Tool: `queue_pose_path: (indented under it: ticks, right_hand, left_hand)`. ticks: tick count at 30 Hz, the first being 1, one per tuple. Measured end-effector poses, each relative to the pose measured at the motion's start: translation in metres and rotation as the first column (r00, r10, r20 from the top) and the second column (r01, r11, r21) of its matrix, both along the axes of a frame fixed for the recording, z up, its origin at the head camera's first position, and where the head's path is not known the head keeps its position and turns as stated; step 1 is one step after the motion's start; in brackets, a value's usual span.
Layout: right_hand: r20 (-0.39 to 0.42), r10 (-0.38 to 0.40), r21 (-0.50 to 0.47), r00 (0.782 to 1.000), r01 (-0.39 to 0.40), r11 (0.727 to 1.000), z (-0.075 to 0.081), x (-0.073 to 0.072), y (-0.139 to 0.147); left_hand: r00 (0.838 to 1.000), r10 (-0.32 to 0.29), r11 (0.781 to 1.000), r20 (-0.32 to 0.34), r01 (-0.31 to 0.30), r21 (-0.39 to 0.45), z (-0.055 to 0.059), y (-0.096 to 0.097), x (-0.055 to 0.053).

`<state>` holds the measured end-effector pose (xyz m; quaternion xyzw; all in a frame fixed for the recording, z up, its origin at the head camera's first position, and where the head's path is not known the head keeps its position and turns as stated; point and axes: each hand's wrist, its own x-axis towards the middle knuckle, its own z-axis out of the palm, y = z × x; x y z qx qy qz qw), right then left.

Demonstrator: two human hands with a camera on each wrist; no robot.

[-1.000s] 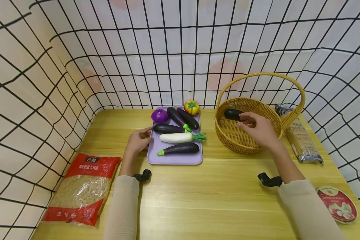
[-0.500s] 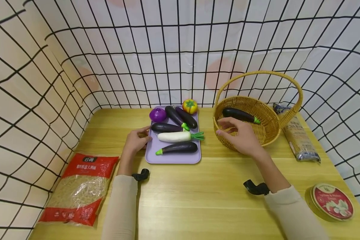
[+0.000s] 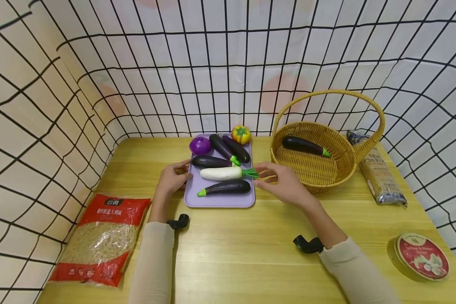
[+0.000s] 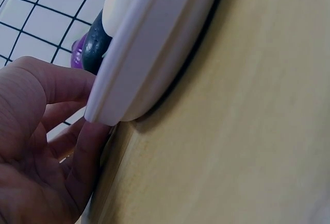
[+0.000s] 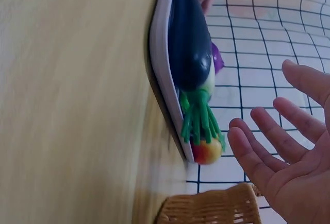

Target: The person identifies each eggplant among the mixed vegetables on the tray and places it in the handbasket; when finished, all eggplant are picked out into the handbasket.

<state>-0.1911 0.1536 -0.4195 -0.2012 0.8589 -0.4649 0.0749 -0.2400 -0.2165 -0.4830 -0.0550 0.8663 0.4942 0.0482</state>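
At the left side of the lilac tray (image 3: 220, 202), my left hand (image 3: 171, 179) pinches the rim between thumb and fingers. My right hand (image 3: 283, 182) is at the tray's right side, fingers spread and holding nothing, fingertips close to the green leaves of a white radish (image 3: 220, 173). Below the radish lies a dark eggplant (image 3: 228, 187); another eggplant (image 3: 210, 162) is just above it. Two more eggplants, a purple onion (image 3: 200, 145) and a yellow-red pumpkin-like vegetable (image 3: 241, 134) fill the tray's far end. One eggplant (image 3: 304, 145) rests inside the wicker basket (image 3: 311, 169).
The basket, with its tall handle, stands right of the tray. Beyond it lies a bag of noodles (image 3: 381, 177). A round tin (image 3: 422, 257) is at the front right, a red pasta bag (image 3: 102, 240) at the left. Grid-patterned cloth (image 3: 228, 80) surrounds the wooden table.
My right hand has let go of the eggplant in the basket and moved left to the tray's right side. My left hand stays at the tray's rim.
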Motion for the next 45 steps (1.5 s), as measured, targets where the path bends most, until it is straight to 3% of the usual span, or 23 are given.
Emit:
queue_pose_path:
  ticks: [14,21,29,37,45]
  right_hand:
    - [0.070,0.054,-0.023,0.996,-0.053,0.998,-0.018,-0.001,-0.020]
    - [0.045,0.087,0.043,0.995,-0.089,0.995,-0.026,-0.005,-0.031]
    - [0.016,0.079,0.117,0.997,-0.080,0.990,-0.031,-0.006,-0.038]
    - [-0.044,0.109,0.222,0.993,-0.097,0.970,-0.035,-0.009,-0.043]
    - [-0.029,0.085,0.233,0.996,-0.076,0.970,-0.031,-0.007,-0.042]
  left_hand:
    - [1.000,0.005,1.000,0.007,-0.005,0.000,0.000,0.001,0.000]
    - [1.000,-0.001,1.000,0.002,0.001,-0.011,0.002,0.000,0.000]
    - [1.000,-0.023,1.000,0.006,0.023,-0.021,0.005,0.002,0.000]
    - [0.999,-0.034,0.999,-0.018,0.033,-0.043,0.006,0.008,-0.001]
    - [0.999,-0.021,0.998,-0.036,0.019,-0.053,0.004,0.008,-0.002]
